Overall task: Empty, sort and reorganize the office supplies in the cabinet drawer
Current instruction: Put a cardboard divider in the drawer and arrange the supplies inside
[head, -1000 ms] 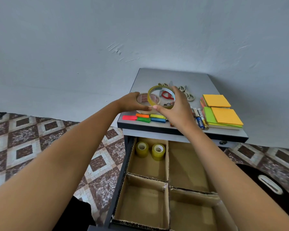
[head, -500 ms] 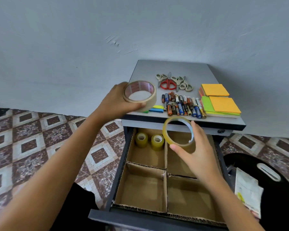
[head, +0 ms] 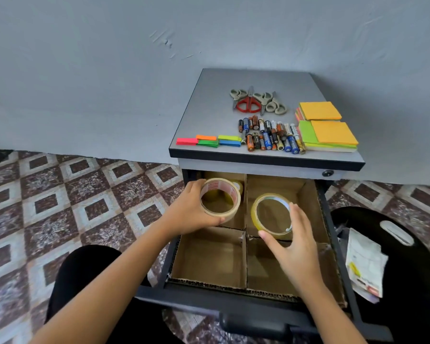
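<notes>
Grey wall and patterned floor tiles frame a small cabinet whose top (head: 233,78) carries the sorted supplies: scissors (head: 248,105), a heap of batteries (head: 268,137), sticky-note pads (head: 333,132) and coloured index flags (head: 209,141). Below it the drawer (head: 209,297) stands pulled out, split into four compartments by cardboard dividers (head: 245,256). The left hand (head: 189,212) curls its fingers and thumb around a beige packing-tape roll (head: 235,207) above the rear-left compartment, where a small yellowish tape roll (head: 238,186) peeks out behind it. The right hand (head: 296,244) pinches a thin clear-tape roll (head: 254,216) by its rim, fingers half curled, above the rear-right compartment near the centre cross. Emptying and sorting look done; this appears to be the refilling step, with tape going in first. The next move likely calls for lowering each roll flat or on edge without knocking the small roll, and for deciding whether both belong in the tape compartment.
</notes>
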`<state>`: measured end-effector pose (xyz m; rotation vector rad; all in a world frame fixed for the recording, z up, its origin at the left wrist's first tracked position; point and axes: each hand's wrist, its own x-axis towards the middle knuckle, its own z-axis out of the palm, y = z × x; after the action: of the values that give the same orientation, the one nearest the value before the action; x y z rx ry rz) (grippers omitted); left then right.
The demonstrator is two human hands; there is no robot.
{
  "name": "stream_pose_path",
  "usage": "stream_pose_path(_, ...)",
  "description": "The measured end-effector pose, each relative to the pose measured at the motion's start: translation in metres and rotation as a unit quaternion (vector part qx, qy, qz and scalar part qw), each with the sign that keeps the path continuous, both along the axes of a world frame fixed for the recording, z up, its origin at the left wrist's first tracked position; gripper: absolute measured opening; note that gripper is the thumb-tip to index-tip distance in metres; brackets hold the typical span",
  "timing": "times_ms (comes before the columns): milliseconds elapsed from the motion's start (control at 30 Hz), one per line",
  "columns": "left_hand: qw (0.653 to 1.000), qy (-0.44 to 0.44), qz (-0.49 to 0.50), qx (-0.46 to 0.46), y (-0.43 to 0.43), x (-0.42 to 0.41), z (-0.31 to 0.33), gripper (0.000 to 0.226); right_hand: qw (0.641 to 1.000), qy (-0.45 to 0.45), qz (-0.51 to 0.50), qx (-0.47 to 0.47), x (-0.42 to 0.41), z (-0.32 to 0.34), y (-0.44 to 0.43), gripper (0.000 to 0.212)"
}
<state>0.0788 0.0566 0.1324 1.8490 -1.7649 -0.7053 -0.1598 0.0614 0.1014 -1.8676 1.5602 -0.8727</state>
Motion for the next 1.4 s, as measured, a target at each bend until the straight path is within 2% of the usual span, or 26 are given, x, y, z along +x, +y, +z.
stream_pose_path(200,0.991,-0.101,-0.074,0.042,-0.03,0.014,-0.018,0.104,1.0,-0.014,0.007,0.014,-0.001,-0.004,0.0,0.089)
stream_pose_path(333,0.962,-0.201,-0.163,0.084,-0.052,0.022,-0.01,0.103,1.0,-0.017,0.004,0.006,-0.002,-0.005,-0.001,0.089)
stream_pose_path(467,0.927,-0.278,-0.226,0.109,-0.068,0.024,-0.008,0.091,1.0,-0.017,0.001,0.0,-0.002,-0.007,-0.002,0.088)
stream_pose_path(767,0.86,-0.389,-0.285,0.165,-0.072,0.016,-0.008,0.09,1.0,-0.018,0.0,0.001,-0.002,-0.008,-0.002,0.088)
stream_pose_path(833,0.86,-0.401,-0.275,0.155,-0.07,0.016,-0.01,0.089,1.0,-0.019,0.003,0.004,-0.002,-0.008,-0.002,0.088)
stream_pose_path(933,0.895,-0.365,-0.233,0.113,-0.062,0.021,-0.011,0.083,1.0,-0.016,0.016,0.002,-0.001,-0.009,-0.002,0.088)
stream_pose_path(1033,0.959,-0.238,-0.149,0.027,-0.044,0.029,-0.015,0.062,0.999,0.004,0.051,0.003,0.002,-0.006,-0.005,0.087)
stream_pose_path(1100,0.982,-0.171,-0.08,-0.027,-0.028,0.03,-0.021,0.054,0.996,0.022,0.081,0.004,0.007,-0.001,-0.01,0.086)
stream_pose_path(1267,0.995,-0.042,0.064,-0.064,0.009,0.022,-0.044,0.054,0.986,0.07,0.153,-0.022,0.028,0.013,-0.04,0.083)
stream_pose_path(1400,0.994,-0.003,0.099,-0.038,0.019,0.013,-0.052,0.059,0.97,0.117,0.21,-0.018,0.051,0.02,-0.065,0.077)
